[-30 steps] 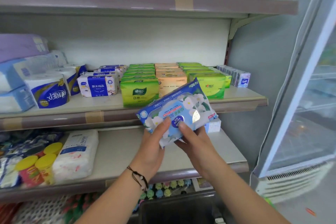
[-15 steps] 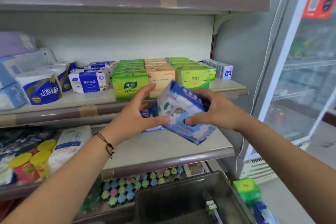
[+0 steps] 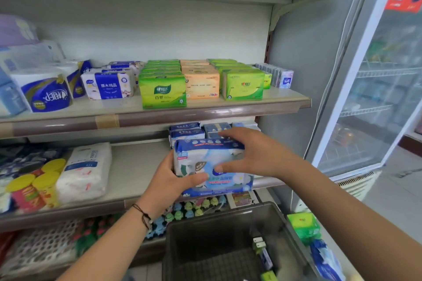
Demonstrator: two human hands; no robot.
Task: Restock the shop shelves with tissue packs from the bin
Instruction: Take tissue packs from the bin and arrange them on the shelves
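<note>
A blue-and-white flowered tissue pack [image 3: 205, 159] stands upright at the front right of the lower shelf [image 3: 137, 171]. My left hand [image 3: 173, 178] grips its left side, thumb across the front. My right hand [image 3: 255, 155] holds its right side, fingers over the top edge and thumb on the front. Similar blue packs [image 3: 186, 132] stand right behind it. The dark grey bin [image 3: 228, 246] sits below the hands, with a few small items along its right inner side.
The middle shelf [image 3: 205, 114] carries green tissue packs [image 3: 163, 91], orange ones, blue-white ones and toilet rolls. A white paper pack [image 3: 86, 171] and yellow-lidded tubs [image 3: 43, 185] sit left on the lower shelf. A glass-door fridge [image 3: 376, 86] stands right. Green and blue packs [image 3: 306, 228] lie beside the bin.
The tissue pack went from tilted in the air in front of the shelves to upright on the lower shelf, in front of the other blue packs. Both hands moved forward with it.
</note>
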